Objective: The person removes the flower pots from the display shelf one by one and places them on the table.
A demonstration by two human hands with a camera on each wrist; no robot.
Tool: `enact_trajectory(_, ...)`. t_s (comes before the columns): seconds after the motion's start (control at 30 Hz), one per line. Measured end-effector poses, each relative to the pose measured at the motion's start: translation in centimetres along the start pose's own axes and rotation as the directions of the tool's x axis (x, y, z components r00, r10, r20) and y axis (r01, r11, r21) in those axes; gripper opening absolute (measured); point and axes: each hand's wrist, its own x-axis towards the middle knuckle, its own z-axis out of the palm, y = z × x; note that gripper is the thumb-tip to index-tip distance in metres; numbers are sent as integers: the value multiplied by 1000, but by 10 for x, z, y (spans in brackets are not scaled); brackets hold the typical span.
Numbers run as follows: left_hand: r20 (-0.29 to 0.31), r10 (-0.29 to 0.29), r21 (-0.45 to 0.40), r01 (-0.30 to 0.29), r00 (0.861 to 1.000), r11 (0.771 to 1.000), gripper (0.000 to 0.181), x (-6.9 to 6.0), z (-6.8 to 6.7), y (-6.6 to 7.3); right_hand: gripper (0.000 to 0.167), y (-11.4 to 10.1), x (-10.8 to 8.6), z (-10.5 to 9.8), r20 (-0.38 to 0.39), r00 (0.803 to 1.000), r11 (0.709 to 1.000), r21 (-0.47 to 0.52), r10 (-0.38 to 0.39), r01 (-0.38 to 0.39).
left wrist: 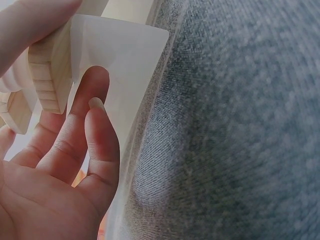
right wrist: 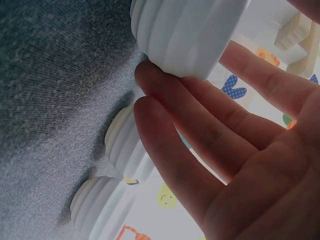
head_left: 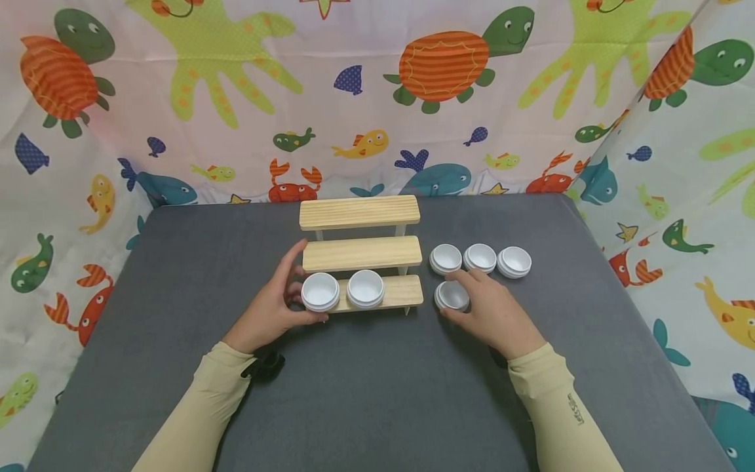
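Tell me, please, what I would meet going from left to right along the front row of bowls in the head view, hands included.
Left hand → first ribbed white bowl → second ribbed white bowl → right end of the lowest wooden tier → third ribbed white bowl → right hand.

The white bowl [right wrist: 185,37] I hold is smooth, softly glossy and ridged round its sides, though from this close I can't tell plastic from glazed ceramic. The stepped stand [head_left: 362,250] has matt pale wood with its grain showing, and a side panel [left wrist: 132,47] of smooth, milky, translucent plastic. Under them the table cover [head_left: 377,387] is matt grey cloth, coarsely ribbed. My sleeves [head_left: 554,406] are smooth matt fabric; the curtain [head_left: 354,39] is creased printed cloth.
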Motion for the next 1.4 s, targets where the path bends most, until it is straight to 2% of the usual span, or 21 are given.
enact_trajectory(0.73,-4,8,-1,-8,1000,1000,141,2,-1,-2,59,-2,2,-4,13,1000,1000,-7,11,-11)
enact_trajectory(1.0,-6,7,-1,-7,1000,1000,141,0,-1,-3,61,-4,-1,-5,-13,1000,999,-38,-5,4)
enact_trajectory(1.23,-1,6,-17,-6,1000,1000,140,1,1,-3,63,-21,-3,-19,-81,997,996,-88,-12,5)
enact_trajectory(1.33,0,9,-17,-9,1000,1000,141,2,0,-4,61,-36,-1,-27,-120,991,996,-75,-60,51)
enact_trajectory(1.4,3,12,-16,-11,1000,1000,142,2,0,-4,59,-48,1,-30,-149,982,992,-57,-118,111)
